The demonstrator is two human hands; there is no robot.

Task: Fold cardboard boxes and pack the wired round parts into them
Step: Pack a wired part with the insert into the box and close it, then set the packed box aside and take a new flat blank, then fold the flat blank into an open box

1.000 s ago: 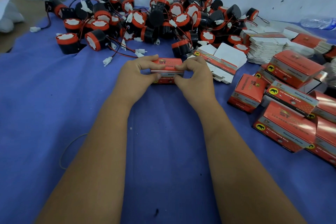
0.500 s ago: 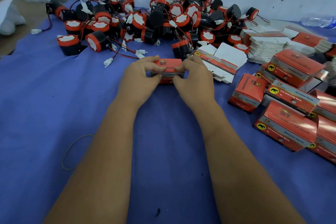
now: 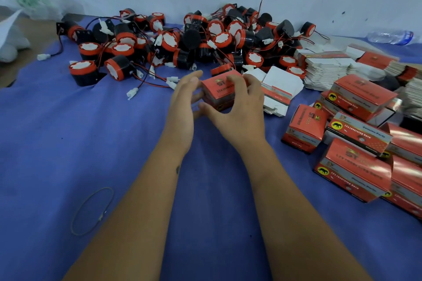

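**Folded Box Held Between Both Hands Above the Blue Cloth**

Currently, the red box (image 3: 220, 92) is a small printed carton with a red top panel carrying gold lettering and a darker near face. It sits at the centre of the view, just in front of the pile of round parts (image 3: 194, 39). The right hand (image 3: 242, 112) grips it, with the fingers curled over the top panel and the thumb against the lower near edge. The left hand (image 3: 182, 100) stands beside the box's left end with its fingers straight and relaxed; whether they touch the carton cannot be told.

The box appears closed, and its contents cannot be seen. The finished boxes (image 3: 360, 134) lie heaped at the right, also closed. Flat, unfolded cartons (image 3: 324, 70) are stacked behind them, and further flat blanks (image 3: 280, 89) lie just right of the held box.

The held box has its long axis running roughly left to right, tilted slightly so the left end sits nearer the camera. Its printed top faces upward and toward the viewer.

The round parts are black cylinders with red rims, white faces and red-and-black wires ending in white connectors. All rest on the blue cloth (image 3: 68, 143).
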